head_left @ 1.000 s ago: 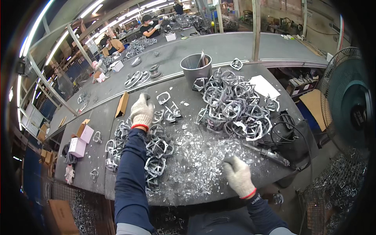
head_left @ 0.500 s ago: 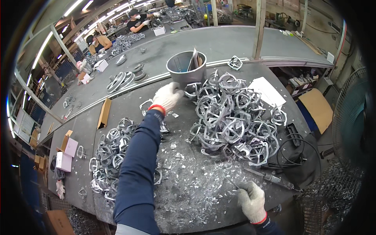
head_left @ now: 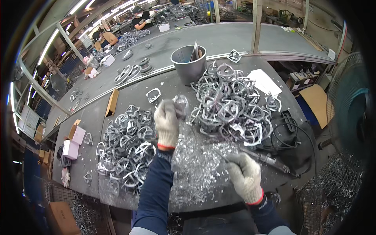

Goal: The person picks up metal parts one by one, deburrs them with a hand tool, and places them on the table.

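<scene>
My left hand [head_left: 167,123], in a white knit glove, is closed on a ring-shaped metal casting [head_left: 182,105], smeared by motion, above the middle of the table. My gloved right hand [head_left: 246,176] grips a thin dark metal rod tool [head_left: 221,156]; its tip points up and left over the shavings, and its handle end is hidden in the fist. A tall heap of similar castings [head_left: 231,105] stands to the far right of my left hand. A second pile of castings [head_left: 129,143] spreads beside my left forearm. One lone casting [head_left: 153,95] lies beyond my left hand.
Metal shavings [head_left: 196,172] cover the near tabletop. A grey bin [head_left: 189,70] holding flat pieces stands behind. Right of my right hand lie a pen-shaped power tool [head_left: 270,160] and a black cable. A fan [head_left: 352,98] stands far right. Two people work across the far table.
My left hand has drawn back from the heap near the bin, now with a casting in it. My right hand has risen slightly with the rod tool. The view has shifted.
</scene>
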The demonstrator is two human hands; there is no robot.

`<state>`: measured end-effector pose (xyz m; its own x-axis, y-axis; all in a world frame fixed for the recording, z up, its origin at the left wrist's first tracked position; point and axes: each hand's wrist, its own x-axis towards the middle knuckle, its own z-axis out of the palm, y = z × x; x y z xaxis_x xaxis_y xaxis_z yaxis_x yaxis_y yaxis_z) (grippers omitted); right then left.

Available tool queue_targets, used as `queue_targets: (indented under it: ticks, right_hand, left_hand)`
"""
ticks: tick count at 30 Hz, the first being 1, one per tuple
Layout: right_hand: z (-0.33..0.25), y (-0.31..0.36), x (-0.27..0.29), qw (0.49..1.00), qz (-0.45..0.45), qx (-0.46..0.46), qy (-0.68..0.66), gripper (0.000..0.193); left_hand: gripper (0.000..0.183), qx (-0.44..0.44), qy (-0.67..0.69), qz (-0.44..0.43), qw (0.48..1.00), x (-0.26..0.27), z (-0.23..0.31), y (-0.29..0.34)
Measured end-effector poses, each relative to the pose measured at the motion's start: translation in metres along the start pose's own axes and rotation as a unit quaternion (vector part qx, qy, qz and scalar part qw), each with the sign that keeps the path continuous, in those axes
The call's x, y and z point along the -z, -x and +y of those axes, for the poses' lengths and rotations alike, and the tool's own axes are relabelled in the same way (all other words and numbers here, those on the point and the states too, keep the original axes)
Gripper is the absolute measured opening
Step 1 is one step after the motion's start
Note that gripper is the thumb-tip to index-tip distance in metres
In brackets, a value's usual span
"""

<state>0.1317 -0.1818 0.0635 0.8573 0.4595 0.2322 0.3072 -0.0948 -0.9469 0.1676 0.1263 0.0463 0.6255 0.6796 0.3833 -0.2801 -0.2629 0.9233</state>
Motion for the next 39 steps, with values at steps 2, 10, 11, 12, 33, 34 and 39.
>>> queue_targets:
  ticks: [2,10,11,12,33,34,39]
  right_hand:
    - [-0.006,-0.006,-0.013,0.996,0.002,0.086,0.013,0.018]
    - [-0.033,0.026,-0.022,0.979,0.040,0.169,0.104,0.014]
    - [-0.034,0.032,-0.020,0.979,0.041,0.171,0.104,0.014]
    - [-0.034,0.037,-0.019,0.977,0.046,0.171,0.120,0.013]
    - [0.005,0.064,-0.035,0.954,0.031,0.161,0.250,0.016]
    - [0.011,0.059,-0.038,0.958,0.053,0.163,0.232,0.016]
    - [-0.003,0.048,-0.032,0.969,0.039,0.102,0.221,0.012]
  left_hand:
    - [0.050,-0.037,-0.067,0.014,0.997,0.019,0.014,0.058]
    - [0.048,-0.024,-0.088,0.052,0.994,0.004,0.099,0.173]
    - [0.048,-0.014,-0.101,0.046,0.994,0.003,0.104,0.177]
    - [0.046,-0.028,-0.107,0.039,0.993,0.003,0.104,0.179]
    - [0.023,-0.143,-0.370,-0.107,0.912,0.002,0.099,0.233]
    - [0.023,-0.135,-0.354,-0.112,0.919,0.003,0.098,0.231]
    - [0.023,-0.158,-0.346,-0.076,0.922,-0.006,0.093,0.212]
